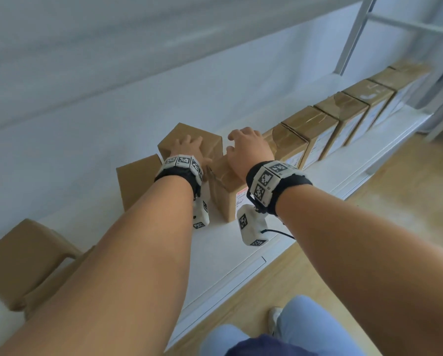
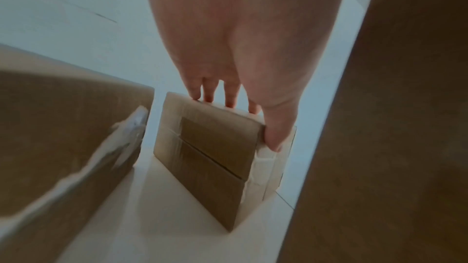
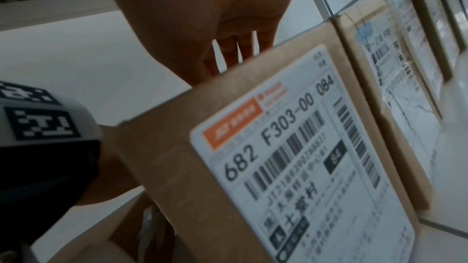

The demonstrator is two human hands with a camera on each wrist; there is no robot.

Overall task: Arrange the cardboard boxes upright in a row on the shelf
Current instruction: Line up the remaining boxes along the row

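Several brown cardboard boxes stand on a white shelf (image 1: pixel 228 253). My left hand (image 1: pixel 189 147) grips the top of a plain box (image 1: pixel 210 143) set back on the shelf. In the left wrist view my left hand (image 2: pixel 243 121) has its thumb on one side of this box (image 2: pixel 210 157) and its fingers over the far edge. My right hand (image 1: pixel 243 150) lies on top of an upright box with a shipping label (image 1: pixel 228 199), fingers curled over its far edge. The right wrist view shows that labelled box (image 3: pixel 177 147) close up, with my right hand (image 3: pixel 228 51) behind its top edge.
A row of upright labelled boxes (image 1: pixel 318 129) runs right toward a metal shelf post (image 1: pixel 353 34). Another plain box (image 1: pixel 138 181) stands left of my left wrist, and more boxes (image 1: pixel 22 253) lie at the far left. Below the shelf edge is wooden floor (image 1: pixel 369 227).
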